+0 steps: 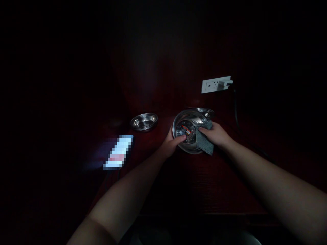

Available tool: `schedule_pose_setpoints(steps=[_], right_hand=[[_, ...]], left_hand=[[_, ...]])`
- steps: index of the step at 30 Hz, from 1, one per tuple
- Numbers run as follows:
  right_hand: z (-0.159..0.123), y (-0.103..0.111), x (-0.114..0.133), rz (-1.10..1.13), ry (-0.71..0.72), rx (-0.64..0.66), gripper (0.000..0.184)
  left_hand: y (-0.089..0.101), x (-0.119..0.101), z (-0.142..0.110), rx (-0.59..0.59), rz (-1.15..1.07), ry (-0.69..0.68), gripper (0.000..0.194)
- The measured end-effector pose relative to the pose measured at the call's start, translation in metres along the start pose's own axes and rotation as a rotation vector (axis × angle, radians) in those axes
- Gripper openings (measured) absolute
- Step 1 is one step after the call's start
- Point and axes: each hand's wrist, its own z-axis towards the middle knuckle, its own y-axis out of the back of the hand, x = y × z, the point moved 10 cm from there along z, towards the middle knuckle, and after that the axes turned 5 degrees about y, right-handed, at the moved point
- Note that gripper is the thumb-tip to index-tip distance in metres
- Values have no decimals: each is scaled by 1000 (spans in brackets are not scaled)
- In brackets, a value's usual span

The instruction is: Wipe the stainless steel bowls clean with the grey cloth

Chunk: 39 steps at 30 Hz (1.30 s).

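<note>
A shiny steel bowl (pixel 190 115) is tilted so that its inside faces me. On its inner bottom shows a small orange and dark label (pixel 186 130). My left hand (pixel 171 143) grips the bowl's left rim, thumb inside and the other fingers hidden behind. At the right rim, my right hand (pixel 216 133) pinches a grey-green cloth (pixel 205 139) that hangs over the bowl's edge, with the thumb on top of it. The right hand's other fingers are hidden by the cloth and bowl.
On the dark red table (pixel 217 183) stands another steel bowl (pixel 144 121), left of my hands. A further steel dish (pixel 206 111) is partly hidden behind the held bowl. A lit, blurred-out phone screen (pixel 119 152) lies left. A wall socket (pixel 216 84) holds a plug with a cable (pixel 235 105).
</note>
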Motion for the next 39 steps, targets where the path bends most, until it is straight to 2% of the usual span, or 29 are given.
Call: schedule_pose_setpoints(steps=[4,10,19,39], right_hand=[[1,-2,0,-4,18,18,28],[2,-1,-3,-40,15,13,28],[1,-2,-3,-29,-1,24,29],[3,-3,-5,-71,16,49,28]], left_hand=[[0,1,0,1,-3,0,67],[0,7,0,12,0,23,62],[-1,-1,-1,21,-10,2,74],[-1,3,0,28,4,33,71]])
